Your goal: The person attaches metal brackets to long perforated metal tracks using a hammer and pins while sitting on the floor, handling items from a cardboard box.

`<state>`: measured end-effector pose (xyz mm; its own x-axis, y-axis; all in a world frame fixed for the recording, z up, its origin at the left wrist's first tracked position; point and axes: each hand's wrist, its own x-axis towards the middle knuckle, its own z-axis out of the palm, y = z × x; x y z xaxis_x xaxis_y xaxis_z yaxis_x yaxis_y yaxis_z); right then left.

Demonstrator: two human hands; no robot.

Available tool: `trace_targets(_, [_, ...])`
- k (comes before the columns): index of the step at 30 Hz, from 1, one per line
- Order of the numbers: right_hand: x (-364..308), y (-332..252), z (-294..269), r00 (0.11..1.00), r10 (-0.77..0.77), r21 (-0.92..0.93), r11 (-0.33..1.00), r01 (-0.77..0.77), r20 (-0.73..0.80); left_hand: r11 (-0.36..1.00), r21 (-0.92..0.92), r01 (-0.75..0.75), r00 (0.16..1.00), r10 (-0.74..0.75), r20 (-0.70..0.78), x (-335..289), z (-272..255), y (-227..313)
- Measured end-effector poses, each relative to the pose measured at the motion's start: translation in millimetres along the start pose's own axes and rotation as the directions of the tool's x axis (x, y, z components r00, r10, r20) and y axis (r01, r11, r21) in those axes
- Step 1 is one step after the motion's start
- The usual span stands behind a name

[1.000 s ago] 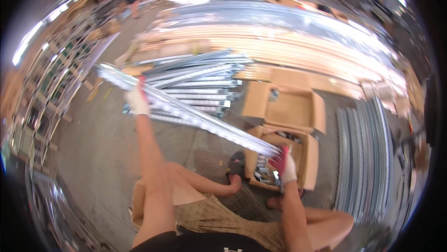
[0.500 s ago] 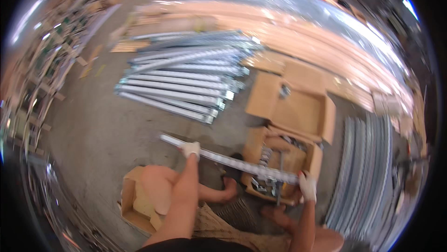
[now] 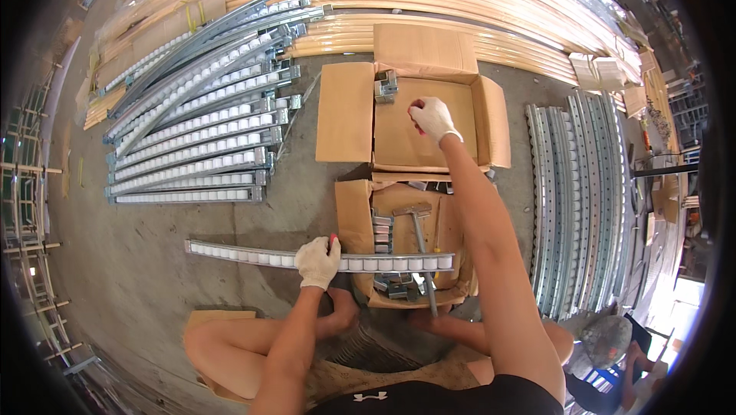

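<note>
Rail (image 3: pixel 395 263) across near box (image 3: pixel 353 219) (far box (image 3: pixel 345 112) behind); track pile (image 3: pixel 198 146) left.

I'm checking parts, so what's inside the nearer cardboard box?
A hammer lies partly in it, beside metal pieces. The roller rail and right forearm cover parts of the box; anything beneath them is hidden.

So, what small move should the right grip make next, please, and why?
If empty (I cannot tell), the right grip should probably move left and take a metal bracket at the far left corner of the upper box: it is over this box, near the bracket, while the left grip holds the roller rail, whose right end seems bare, unlike the piled rails with end brackets.
</note>
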<state>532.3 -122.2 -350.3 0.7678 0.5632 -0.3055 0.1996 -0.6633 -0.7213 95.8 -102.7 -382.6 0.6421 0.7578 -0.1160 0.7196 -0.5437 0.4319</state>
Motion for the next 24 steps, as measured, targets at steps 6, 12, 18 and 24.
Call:
trace_targets(6, [32, -13, 82, 0.969, -0.153, -0.419, 0.906, 0.059, -0.194, 1.0, 0.021, -0.022, 0.998, 0.021, 0.056, 4, -4, -4])
trace_targets(12, [-13, 40, 24, 0.967, -0.174, -0.237, 0.963, 0.127, -0.188, 0.999, -0.01, -0.048, 0.999, 0.048, 0.002, 2, 4, -3])
trace_targets(18, [-170, 91, -95, 0.984, 0.17, 0.681, 0.716, -0.154, 0.044, 0.996, -0.091, -0.012, 0.996, 0.004, -0.086, -2, 8, 0])
trace_targets(24, [-340, 115, -161, 0.959, 0.285, 0.442, 0.86, -0.253, -0.005, 0.74, -0.234, -0.631, 0.702, 0.673, 0.233, -17, -18, 152])
